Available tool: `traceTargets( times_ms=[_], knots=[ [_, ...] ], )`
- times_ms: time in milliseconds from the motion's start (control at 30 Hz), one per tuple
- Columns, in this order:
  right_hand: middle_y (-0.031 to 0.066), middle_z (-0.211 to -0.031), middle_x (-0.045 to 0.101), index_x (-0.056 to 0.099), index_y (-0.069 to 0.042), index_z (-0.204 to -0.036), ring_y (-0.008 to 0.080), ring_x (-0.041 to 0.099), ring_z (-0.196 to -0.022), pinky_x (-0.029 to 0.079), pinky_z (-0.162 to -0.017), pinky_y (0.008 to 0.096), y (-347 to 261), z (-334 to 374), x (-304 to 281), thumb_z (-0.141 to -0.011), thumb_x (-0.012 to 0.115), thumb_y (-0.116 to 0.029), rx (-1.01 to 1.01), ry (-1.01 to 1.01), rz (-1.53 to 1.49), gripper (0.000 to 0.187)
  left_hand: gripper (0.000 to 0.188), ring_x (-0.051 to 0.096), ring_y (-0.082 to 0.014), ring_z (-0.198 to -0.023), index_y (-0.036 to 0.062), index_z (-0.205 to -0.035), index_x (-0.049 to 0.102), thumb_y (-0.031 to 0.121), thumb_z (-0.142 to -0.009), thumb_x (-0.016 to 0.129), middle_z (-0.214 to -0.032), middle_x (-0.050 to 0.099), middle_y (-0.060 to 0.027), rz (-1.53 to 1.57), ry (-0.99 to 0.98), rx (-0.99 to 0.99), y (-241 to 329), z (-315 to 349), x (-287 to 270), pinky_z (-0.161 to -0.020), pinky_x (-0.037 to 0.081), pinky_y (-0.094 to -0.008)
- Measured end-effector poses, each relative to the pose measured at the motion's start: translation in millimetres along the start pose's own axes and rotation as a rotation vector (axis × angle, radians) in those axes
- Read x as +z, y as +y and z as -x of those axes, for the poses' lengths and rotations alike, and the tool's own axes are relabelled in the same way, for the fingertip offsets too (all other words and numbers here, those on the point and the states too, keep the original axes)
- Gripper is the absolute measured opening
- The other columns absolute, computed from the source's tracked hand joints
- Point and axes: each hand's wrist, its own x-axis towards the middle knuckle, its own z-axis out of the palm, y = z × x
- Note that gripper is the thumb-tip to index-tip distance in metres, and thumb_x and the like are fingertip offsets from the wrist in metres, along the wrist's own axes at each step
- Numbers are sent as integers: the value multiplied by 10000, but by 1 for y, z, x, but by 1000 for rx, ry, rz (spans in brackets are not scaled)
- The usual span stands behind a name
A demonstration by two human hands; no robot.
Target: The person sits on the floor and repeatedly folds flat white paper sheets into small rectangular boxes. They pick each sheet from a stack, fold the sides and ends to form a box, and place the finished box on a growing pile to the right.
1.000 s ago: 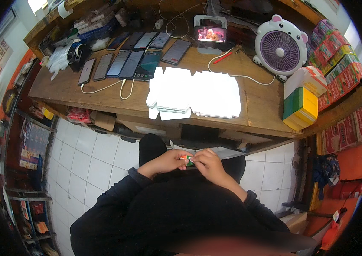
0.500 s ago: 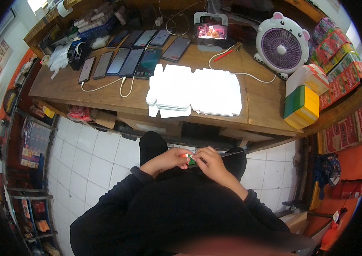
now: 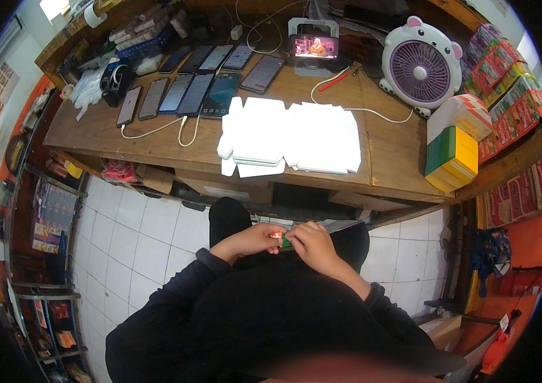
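Over my lap, my left hand [image 3: 255,240] and my right hand [image 3: 313,247] meet with their fingers closed on a printed card piece [image 3: 286,242]. Green, orange and white show on it between the fingertips; its full shape is hidden. Beyond my right hand, a pale flat card edge [image 3: 346,225] shows over my right knee; I cannot tell whether it belongs to the same piece. On the table in front lie flat white carton blanks [image 3: 325,137] in two overlapping stacks.
Several phones [image 3: 195,92] lie at the table's left, with white cables near them. A lit phone [image 3: 314,46] stands in a holder at the back. To the right are a bear-shaped fan [image 3: 419,70], a yellow-green box [image 3: 452,159] and stacked colourful packs [image 3: 507,96]. The wooden table edge [image 3: 373,191] lies beyond my knees.
The pale card edge beyond my right hand has tilted and now shows a wider face. Both hands stay nearly in place, still closed on the card piece.
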Motion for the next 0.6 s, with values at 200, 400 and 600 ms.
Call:
traceTargets(
  times_ms=[200,400,600],
  knots=[
    [78,-966,634,657,-67,-897,291,607,-925,490,-783,394,2,4,9,-826,694,-73,68,17,-84,80,337,624,-100,-808,24,-1277,576,166,-972,599,-964,647,-36,-83,-29,37,-6,-3,-2,-745,528,-245],
    [107,-945,609,525,-56,-1044,234,631,-867,498,-771,337,20,3,26,-891,667,-84,282,-42,-446,211,366,616,-101,-792,40,-1225,602,242,-932,689,-981,640,-33,-38,41,78,-14,-7,6,-692,515,-231],
    [80,-871,600,484,-53,-1064,150,607,-816,492,-752,316,52,-11,25,-928,569,-64,624,-178,-783,161,355,612,-110,-847,43,-1219,600,261,-948,670,-1017,650,-29,-786,256,234,-27,-6,-13,-758,509,-271]
  ],
)
